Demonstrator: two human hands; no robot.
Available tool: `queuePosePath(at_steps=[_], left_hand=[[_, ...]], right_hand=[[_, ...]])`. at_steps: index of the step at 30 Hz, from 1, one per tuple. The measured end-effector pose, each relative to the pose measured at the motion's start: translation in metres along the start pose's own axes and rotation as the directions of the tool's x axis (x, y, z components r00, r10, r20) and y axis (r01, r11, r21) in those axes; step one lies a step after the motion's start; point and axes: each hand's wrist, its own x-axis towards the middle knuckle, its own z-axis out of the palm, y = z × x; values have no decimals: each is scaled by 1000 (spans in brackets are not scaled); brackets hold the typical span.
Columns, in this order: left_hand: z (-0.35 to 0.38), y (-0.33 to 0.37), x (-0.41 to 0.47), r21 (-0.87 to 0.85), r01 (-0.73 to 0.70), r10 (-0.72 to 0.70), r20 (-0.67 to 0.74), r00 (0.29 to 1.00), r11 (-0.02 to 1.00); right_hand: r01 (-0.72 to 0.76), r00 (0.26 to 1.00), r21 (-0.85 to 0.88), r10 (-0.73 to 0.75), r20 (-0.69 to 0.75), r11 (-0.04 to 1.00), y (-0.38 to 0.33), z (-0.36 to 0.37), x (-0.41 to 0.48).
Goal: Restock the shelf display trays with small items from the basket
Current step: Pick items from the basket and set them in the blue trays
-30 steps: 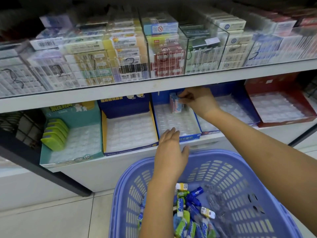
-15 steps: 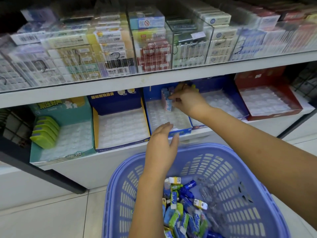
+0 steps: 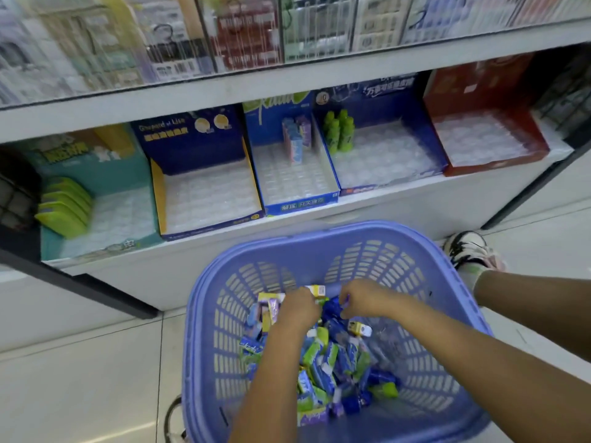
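With the right hand (image 3: 367, 300) pinching a blue packet (image 3: 332, 310) and the left hand (image 3: 299, 310) fingers hidden, pick only packets (image 3: 323, 372) matching the blue tray (image 3: 302, 204).

Bright even light, top shelf (image 3: 287, 43) motion-blurred w/ glare, wide-angle bend at edges.

basket (image 3: 447, 247): lilac, slotted | packets (image 3: 323, 372): blue, green | right tray (image 3: 460, 167): red

You stand before a white shelf unit (image 3: 160, 276) with black framing (image 3: 96, 292), on pale, glossy floor tiles (image 3: 80, 378).
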Motion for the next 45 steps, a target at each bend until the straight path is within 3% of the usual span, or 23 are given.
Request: queuePosePath(at_steps=[8, 15, 19, 21, 24, 28, 31, 35, 38, 41, 45], left_hand=[[49, -30, 9, -62, 172, -171, 24, 985, 983], [58, -29, 24, -38, 186, -186, 11, 983, 982], [52, -35, 30, -215, 162, -155, 53, 987, 963], [41, -38, 32, -339, 135, -114, 79, 990, 931], [12, -33, 31, -557, 117, -82, 88, 993, 822], [-37, -21, 20, -686, -1, 47, 48, 998, 728], [-78, -9, 3, -760, -137, 177, -30, 984, 635], [-125, 1, -28, -871, -292, 269, -195, 943, 394], [-144, 2, -44, -884, -394, 264, -329, 907, 252], [-155, 7, -54, -882, -451, 235, -413, 880, 141], [-162, 11, -58, -869, -488, 87, -482, 872, 82]], right_hand=[[-64, 995, 27, 62, 78, 998, 13, 62, 32], [-78, 994, 32, 76, 77, 996, 12, 72, 42], [-132, 980, 38, 125, 154, 991, 16, 46, 41], [-126, 977, 112, 103, 187, 986, 19, 25, 35], [-88, 979, 451, -5, 202, 888, 22, -14, 18], [141, 984, 597, -178, 3, 790, 13, -68, -12], [323, 945, 722, -243, -218, 612, -6, -104, -37], [592, 802, 710, -194, -565, 382, -27, -143, -67], [693, 708, 667, -85, -701, 274, -32, -164, -71], [718, 648, 644, 85, -757, 264, -36, -180, -67], [751, 586, 583, 93, -805, 310, -59, -192, -56]])
